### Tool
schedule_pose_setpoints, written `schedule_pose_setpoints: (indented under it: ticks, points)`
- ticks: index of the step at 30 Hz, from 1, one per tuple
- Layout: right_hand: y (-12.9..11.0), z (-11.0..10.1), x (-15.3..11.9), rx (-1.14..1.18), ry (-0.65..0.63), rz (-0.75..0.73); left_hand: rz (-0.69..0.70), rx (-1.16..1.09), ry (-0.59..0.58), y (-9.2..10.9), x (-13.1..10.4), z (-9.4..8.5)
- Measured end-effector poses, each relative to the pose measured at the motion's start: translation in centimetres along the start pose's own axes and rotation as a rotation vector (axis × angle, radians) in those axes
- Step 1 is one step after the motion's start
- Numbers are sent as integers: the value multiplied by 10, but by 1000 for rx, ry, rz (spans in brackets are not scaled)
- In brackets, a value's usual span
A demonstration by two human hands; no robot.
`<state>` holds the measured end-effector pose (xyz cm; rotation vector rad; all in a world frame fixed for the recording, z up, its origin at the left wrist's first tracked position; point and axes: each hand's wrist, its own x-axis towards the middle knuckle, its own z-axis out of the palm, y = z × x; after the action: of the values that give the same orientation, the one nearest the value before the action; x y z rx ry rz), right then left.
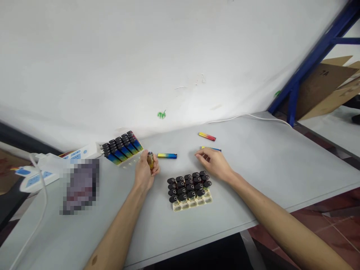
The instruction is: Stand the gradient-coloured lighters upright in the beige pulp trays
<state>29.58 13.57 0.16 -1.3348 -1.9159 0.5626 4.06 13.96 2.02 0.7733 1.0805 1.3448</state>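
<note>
My left hand [145, 169] is wrapped round a small yellowish device with a dark top [150, 159], held upright. My right hand [213, 160] rests just beside a yellow-and-blue stick [216, 149], partly covering it, its fingers curled together; whether they pinch anything is hidden. A blue-and-yellow stick [167, 156] lies between my hands, and a red-and-yellow stick [207, 136] lies farther back. In front of my hands, a cream tray [192, 204] holds several black-topped devices, with bare slots along its near edge. Another rack [128, 162] of blue-yellow, black-topped devices stands left of my left hand.
White power strips [81, 152] and a white cable [43, 210] occupy the left side, beside a blurred packet [81, 187]. A wall rises behind the grey table [267, 161]. At the right are a blue metal frame [315, 63] and cardboard boxes [323, 86].
</note>
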Motion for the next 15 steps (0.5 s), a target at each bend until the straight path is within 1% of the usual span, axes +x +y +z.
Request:
schedule_pose_setpoints:
  ticks: [8, 15]
  points:
    - [-2, 2, 0, -61, -42, 1, 13, -84, 0, 3, -5, 0]
    - [0, 1, -1, -44, -47, -3, 18, -78, -6, 4, -5, 1]
